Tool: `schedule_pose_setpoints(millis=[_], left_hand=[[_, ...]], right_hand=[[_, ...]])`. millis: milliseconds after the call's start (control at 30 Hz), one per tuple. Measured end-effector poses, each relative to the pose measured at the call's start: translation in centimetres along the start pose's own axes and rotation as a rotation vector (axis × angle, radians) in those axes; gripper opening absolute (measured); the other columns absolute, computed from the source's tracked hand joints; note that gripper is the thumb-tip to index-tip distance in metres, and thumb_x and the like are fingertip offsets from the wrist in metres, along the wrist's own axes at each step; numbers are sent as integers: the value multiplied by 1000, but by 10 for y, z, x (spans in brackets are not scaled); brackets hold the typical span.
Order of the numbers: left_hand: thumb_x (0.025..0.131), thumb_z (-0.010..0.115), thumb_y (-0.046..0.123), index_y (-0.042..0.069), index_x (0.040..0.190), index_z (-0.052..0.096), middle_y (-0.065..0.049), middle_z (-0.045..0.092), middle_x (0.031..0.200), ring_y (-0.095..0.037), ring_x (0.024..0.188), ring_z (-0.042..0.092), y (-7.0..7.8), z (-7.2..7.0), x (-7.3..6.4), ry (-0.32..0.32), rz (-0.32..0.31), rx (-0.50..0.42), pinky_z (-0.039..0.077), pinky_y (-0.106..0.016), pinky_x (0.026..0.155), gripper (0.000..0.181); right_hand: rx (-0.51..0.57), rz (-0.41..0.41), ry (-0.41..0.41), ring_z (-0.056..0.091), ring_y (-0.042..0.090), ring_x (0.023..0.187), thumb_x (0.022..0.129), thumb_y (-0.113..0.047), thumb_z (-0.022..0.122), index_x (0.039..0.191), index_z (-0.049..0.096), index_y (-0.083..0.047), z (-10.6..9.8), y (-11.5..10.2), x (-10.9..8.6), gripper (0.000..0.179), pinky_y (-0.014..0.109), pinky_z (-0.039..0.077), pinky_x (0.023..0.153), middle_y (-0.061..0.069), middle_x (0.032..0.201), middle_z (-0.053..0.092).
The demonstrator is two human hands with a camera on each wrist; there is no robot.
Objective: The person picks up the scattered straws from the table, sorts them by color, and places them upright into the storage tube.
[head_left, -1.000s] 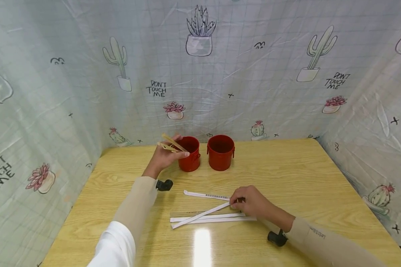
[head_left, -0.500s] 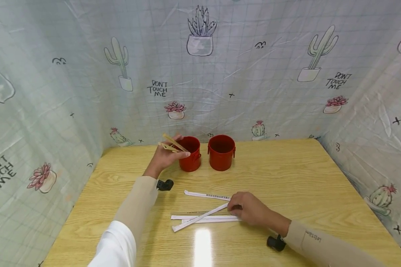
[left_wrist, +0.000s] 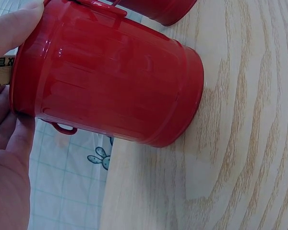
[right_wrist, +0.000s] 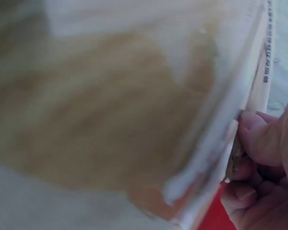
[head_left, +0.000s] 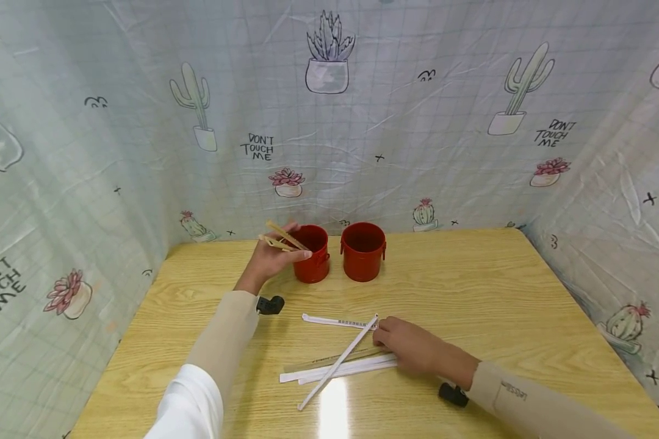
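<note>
While the left hand (head_left: 271, 259) grips the left bucket (head_left: 312, 270) with its fingers, the right hand (head_left: 413, 345), fingers pinching strips (head_left: 337, 363), should gather their right ends evenly.

I see bright, even light | white glare on my worktop (head_left: 456, 280) | shine on red bucket (left_wrist: 120, 81) | right wrist view: nearest strips (right_wrist: 185, 187) blurred

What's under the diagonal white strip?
A printed strip, a tan strip and two white strips pass under it. The parts beneath, and the white pair's right ends under the right hand, can't be seen.
</note>
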State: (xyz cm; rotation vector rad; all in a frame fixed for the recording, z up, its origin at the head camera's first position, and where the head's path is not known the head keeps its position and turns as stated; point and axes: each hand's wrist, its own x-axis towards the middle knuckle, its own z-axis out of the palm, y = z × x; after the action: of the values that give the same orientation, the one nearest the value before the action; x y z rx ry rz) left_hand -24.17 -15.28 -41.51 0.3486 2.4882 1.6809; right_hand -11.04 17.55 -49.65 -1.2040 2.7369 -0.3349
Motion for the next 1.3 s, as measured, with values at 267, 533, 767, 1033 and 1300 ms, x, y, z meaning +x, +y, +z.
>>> schedule_pose_setpoints(millis=[267, 533, 767, 1033, 1300], left_hand=[[87, 85, 11, -1, 153, 49, -16, 47, 162, -39, 147, 49, -9, 0, 6, 0, 4, -3, 43, -51, 121, 77], [85, 88, 18, 5, 152, 53, -12, 49, 161, -35, 149, 49, -32, 2, 16, 27, 44, 1, 43, -51, 121, 77], [82, 91, 23, 7, 149, 58, -11, 51, 160, -31, 152, 45, -35, 2, 16, 40, 79, 28, 45, -49, 120, 76], [82, 90, 23, 6, 150, 56, -9, 51, 161, -29, 151, 47, -36, 2, 16, 40, 69, 23, 45, -47, 121, 78], [83, 90, 25, 7, 150, 56, -9, 51, 161, -29, 150, 48, -36, 0, 16, 39, 69, 38, 44, -47, 121, 78]], right_hand=[[-186, -117, 12, 54, 8, 87, 85, 3, 79, 98, 71, -14, -25, 4, 1, 23, 21, 55, 79, -3, 94, 61], [-199, -9, 20, 46, 9, 77, 75, 2, 87, 93, 72, -12, -49, 6, 9, 26, 20, 50, 67, -3, 83, 55], [-225, -2, 183, 51, 15, 78, 83, 8, 79, 90, 72, -8, -57, 18, 13, 18, 25, 53, 67, 2, 83, 57], [-246, 20, 388, 49, 15, 76, 82, 12, 77, 86, 69, -9, -64, 34, 17, 22, 25, 52, 65, 1, 82, 57], [-192, -43, 537, 54, 15, 81, 86, 8, 77, 88, 70, -9, -68, 33, 25, 18, 26, 55, 69, 1, 87, 60]])
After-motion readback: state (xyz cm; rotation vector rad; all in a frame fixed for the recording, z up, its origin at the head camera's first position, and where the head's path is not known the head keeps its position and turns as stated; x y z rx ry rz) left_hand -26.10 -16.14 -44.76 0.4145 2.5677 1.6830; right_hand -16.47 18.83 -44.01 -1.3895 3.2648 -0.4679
